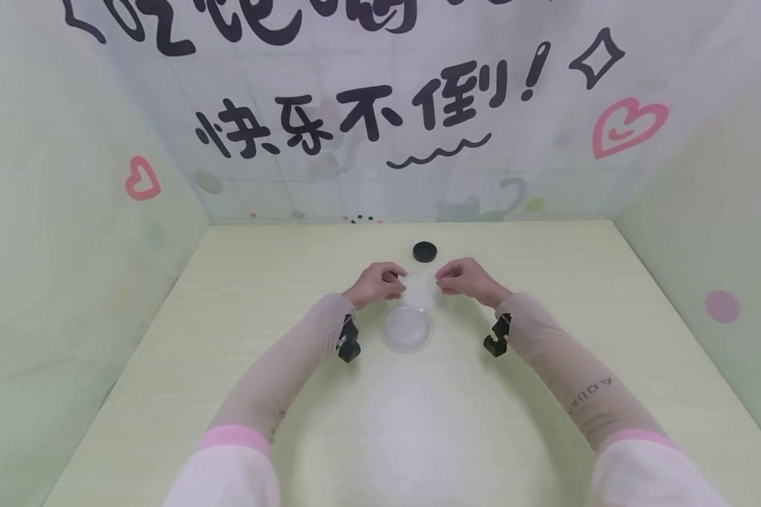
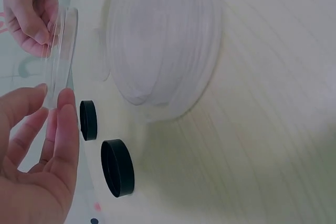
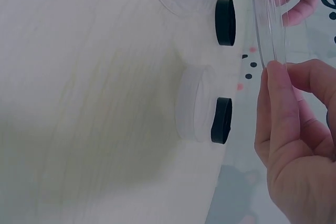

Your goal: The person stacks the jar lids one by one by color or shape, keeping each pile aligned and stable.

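Note:
My left hand (image 1: 376, 283) and right hand (image 1: 469, 279) pinch opposite edges of a clear round plastic lid (image 1: 420, 290), fingertips and thumbs at its rim. Seen edge-on in the left wrist view, this lid (image 2: 64, 56) is held up above the table. Just nearer than the hands, a clear round plastic container (image 1: 407, 329) stands on the table; it looks large in the left wrist view. Beyond the lid lies a black round cap (image 1: 425, 251). Both wrist views show two black caps, one upper (image 3: 225, 22) and one lower (image 3: 221, 120).
A clear low round piece (image 3: 194, 103) sits beside the lower black cap in the right wrist view. The pale wooden table (image 1: 406, 436) ends at a printed cloth backdrop (image 1: 330, 186), with cloth walls on both sides. Black camera mounts (image 1: 349, 339) hang from the wrists.

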Action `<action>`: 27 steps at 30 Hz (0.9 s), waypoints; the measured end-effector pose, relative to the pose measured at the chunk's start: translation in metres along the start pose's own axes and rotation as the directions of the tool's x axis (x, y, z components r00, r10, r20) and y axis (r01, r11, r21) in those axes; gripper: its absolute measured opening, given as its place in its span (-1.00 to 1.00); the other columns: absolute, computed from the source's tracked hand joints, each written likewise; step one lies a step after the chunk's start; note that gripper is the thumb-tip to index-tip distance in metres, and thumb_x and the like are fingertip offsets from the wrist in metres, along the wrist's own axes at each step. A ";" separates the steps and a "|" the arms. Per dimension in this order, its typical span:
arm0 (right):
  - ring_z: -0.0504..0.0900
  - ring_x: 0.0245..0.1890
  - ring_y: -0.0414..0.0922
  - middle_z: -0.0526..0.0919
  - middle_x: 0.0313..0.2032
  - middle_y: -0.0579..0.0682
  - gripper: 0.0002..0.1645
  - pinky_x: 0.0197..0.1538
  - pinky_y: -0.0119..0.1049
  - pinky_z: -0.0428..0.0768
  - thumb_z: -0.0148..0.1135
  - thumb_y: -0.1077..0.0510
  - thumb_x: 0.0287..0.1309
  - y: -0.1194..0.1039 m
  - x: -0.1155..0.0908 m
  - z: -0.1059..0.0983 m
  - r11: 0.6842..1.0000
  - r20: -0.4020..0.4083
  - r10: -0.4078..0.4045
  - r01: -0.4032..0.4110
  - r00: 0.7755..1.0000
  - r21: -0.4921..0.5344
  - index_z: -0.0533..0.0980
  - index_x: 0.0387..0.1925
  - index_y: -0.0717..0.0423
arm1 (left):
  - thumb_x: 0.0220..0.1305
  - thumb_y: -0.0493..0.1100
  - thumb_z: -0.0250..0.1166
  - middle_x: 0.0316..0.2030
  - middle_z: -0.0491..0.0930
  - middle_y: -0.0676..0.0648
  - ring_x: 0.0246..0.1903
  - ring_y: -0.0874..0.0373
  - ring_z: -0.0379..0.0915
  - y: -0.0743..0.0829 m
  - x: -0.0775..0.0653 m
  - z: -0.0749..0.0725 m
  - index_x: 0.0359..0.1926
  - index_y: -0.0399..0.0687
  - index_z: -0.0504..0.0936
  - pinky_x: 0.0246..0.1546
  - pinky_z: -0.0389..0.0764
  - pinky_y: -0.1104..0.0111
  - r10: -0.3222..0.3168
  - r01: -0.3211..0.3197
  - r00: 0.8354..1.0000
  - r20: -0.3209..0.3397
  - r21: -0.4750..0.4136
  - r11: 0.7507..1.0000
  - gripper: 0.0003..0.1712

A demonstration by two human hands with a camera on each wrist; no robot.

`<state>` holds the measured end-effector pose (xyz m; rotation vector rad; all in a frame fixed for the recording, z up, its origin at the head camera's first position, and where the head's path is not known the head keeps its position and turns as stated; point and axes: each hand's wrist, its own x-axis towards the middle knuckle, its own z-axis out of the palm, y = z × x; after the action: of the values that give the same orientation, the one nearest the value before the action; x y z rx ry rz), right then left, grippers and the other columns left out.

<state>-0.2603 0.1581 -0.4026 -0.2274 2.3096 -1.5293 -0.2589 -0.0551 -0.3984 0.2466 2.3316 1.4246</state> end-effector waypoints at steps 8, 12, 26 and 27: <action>0.54 -0.42 -0.18 0.53 -0.39 0.11 -0.71 -0.18 -0.27 0.57 0.12 0.35 0.06 0.009 -0.002 0.012 1.000 0.054 0.014 -0.013 0.998 -0.005 0.42 -0.17 0.49 | 0.07 -0.38 0.22 -0.33 0.47 -0.20 -0.41 0.04 0.54 -0.007 -0.012 -0.003 -0.05 -0.32 0.47 -0.36 0.58 0.40 -0.041 0.041 0.999 0.020 -0.007 0.999 -0.64; 0.55 -0.43 -0.17 0.54 -0.40 0.09 -0.74 -0.21 -0.27 0.58 0.13 0.35 0.05 0.011 -0.004 0.017 1.000 0.080 0.007 -0.007 0.997 0.005 0.44 -0.20 0.46 | 0.06 -0.38 0.23 -0.35 0.47 -0.17 -0.45 0.09 0.53 -0.016 -0.012 -0.003 -0.08 -0.27 0.50 -0.40 0.58 0.42 -0.051 0.051 0.999 0.018 0.005 0.999 -0.67; 0.55 -0.40 -0.12 0.54 -0.31 0.16 -0.76 -0.24 -0.27 0.58 0.12 0.36 0.05 0.020 -0.007 0.027 0.998 0.164 -0.052 0.046 0.985 0.036 0.49 -0.22 0.43 | 0.08 -0.38 0.20 -0.33 0.50 -0.20 -0.45 0.11 0.53 -0.027 -0.023 -0.002 -0.10 -0.27 0.53 -0.38 0.57 0.39 -0.037 0.036 0.996 0.078 0.012 0.999 -0.70; 0.55 -0.39 -0.13 0.54 -0.31 0.16 -0.76 -0.23 -0.26 0.58 0.12 0.36 0.04 0.020 -0.008 0.027 0.998 0.166 -0.059 0.053 0.984 0.037 0.48 -0.22 0.44 | 0.07 -0.38 0.20 -0.33 0.51 -0.20 -0.46 0.12 0.53 -0.028 -0.023 -0.002 -0.10 -0.28 0.53 -0.39 0.57 0.39 -0.036 0.036 0.996 0.080 0.011 0.999 -0.70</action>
<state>-0.2414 0.1454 -0.4292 -0.3995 2.1639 -1.5117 -0.2373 -0.0782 -0.4167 0.2582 2.2678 1.3616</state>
